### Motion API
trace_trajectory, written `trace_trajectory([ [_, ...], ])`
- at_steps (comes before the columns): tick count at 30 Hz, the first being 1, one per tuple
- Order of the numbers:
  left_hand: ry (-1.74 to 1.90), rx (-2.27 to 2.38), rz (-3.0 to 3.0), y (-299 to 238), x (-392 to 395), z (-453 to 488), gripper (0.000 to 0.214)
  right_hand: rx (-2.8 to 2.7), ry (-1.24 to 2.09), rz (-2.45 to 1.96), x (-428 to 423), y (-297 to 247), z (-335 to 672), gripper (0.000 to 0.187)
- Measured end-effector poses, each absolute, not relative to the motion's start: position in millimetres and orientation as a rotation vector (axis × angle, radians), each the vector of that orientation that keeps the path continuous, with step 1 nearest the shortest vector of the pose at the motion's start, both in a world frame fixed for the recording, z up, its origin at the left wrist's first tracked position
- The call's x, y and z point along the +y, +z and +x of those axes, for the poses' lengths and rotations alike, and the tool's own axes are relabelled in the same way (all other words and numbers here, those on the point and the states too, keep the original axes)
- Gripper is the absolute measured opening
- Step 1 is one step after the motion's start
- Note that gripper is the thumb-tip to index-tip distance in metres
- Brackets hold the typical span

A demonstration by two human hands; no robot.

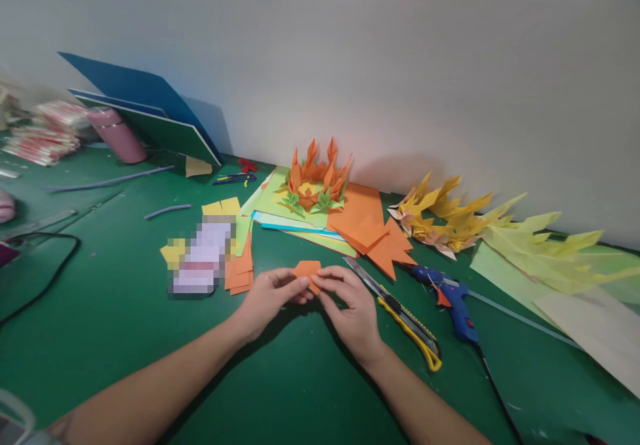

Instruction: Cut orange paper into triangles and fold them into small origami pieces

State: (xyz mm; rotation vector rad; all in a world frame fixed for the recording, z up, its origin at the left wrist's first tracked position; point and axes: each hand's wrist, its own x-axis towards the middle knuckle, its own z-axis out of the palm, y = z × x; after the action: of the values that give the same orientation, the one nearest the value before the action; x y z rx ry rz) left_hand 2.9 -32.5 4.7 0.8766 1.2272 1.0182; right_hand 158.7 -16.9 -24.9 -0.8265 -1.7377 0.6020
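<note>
Both my hands meet over the green table point(125, 312) on a small folded orange paper piece point(307, 270). My left hand point(270, 298) pinches its left side with thumb and fingertips. My right hand point(350, 308) pinches its right edge, fingers curled. A small stack of orange paper squares point(241, 273) lies just left of my left hand. A yellow utility knife point(400, 313) lies right of my right hand, and a blue glue gun point(450, 302) beyond it.
An orange paper flower with green leaves point(316, 178) sits on coloured sheets by the white wall. Loose orange sheets point(373, 232), yellow folded flowers point(445, 218) and pale yellow paper point(550, 258) lie to the right. Blue and green boards point(150, 112) lean at back left; a black cable point(45, 278) at left.
</note>
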Motion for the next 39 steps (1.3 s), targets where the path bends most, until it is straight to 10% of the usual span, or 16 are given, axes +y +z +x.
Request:
trace_trajectory([
  [39,0.976,1.307,1.050,-2,-35,3,0.029,-1.416,1.239,-1.008,-17,-26,154,0.017],
])
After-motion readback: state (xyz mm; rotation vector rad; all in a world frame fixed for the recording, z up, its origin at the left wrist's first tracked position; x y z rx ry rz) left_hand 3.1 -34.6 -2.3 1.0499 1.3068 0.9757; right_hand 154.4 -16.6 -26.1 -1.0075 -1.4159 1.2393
